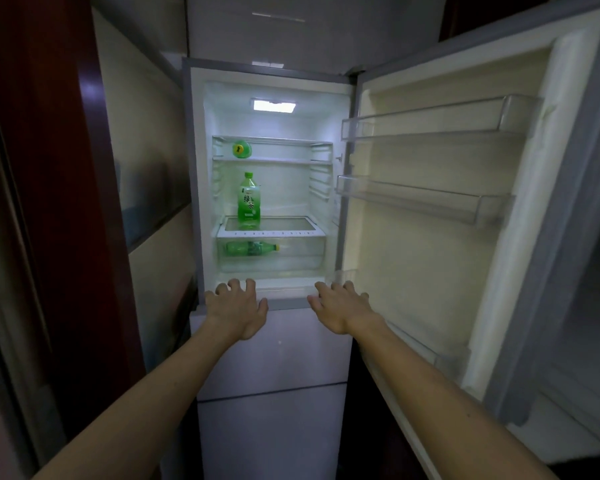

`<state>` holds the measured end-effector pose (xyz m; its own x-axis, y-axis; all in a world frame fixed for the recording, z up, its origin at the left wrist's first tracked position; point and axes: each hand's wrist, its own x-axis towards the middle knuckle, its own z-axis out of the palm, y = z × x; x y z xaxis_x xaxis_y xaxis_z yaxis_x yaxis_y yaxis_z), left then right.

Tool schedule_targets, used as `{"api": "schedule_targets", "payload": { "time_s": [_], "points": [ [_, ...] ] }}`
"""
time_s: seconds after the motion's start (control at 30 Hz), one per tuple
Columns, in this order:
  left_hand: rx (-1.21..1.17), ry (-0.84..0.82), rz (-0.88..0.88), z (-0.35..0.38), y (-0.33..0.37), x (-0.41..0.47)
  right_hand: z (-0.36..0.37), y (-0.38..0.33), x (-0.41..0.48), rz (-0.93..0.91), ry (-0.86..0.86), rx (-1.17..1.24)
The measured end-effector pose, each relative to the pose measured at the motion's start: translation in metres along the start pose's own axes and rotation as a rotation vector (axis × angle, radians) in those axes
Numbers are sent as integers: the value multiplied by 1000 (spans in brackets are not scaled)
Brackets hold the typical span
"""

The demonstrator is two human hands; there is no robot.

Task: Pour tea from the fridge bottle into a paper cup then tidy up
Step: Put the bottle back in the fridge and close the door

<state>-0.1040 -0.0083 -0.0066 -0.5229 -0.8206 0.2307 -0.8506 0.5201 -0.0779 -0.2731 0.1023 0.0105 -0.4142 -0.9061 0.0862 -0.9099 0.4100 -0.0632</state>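
Though empty and slack-fingered, left grip [238, 308] and right grip [340, 306] below slim green bottle [249, 200], probably plastic.

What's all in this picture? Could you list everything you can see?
fridge: one, pale grey, straight ahead
fridge door: one, cream inside, swung open to the right
upright tea bottle: one, green, standing on the glass shelf
lying bottle: one, green, on its side in the clear drawer below
round item: one, green with a yellow spot, top shelf; perhaps a bottle seen end-on
door racks: at least two, clear plastic, on the open door
lamp: one, white, lit, compartment ceiling
frame: one, dark red, far left
left hand: one, at the compartment's lower edge, holding nothing
right hand: one, beside it, holding nothing
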Motion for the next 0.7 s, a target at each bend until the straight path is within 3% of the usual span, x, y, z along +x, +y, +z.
{"api": "schedule_targets", "payload": {
  "time_s": [0.43,0.57,0.7],
  "points": [
    [-16,-29,23,-14,82,8,-30,97,-38,14,194,-206],
    [-36,-28,52,-16,126,3,-51,127,-68,-34,333,-219],
    [-45,-46,108,-16,170,-7,-80,157,-103,-106,592,-227]
  ]
}}
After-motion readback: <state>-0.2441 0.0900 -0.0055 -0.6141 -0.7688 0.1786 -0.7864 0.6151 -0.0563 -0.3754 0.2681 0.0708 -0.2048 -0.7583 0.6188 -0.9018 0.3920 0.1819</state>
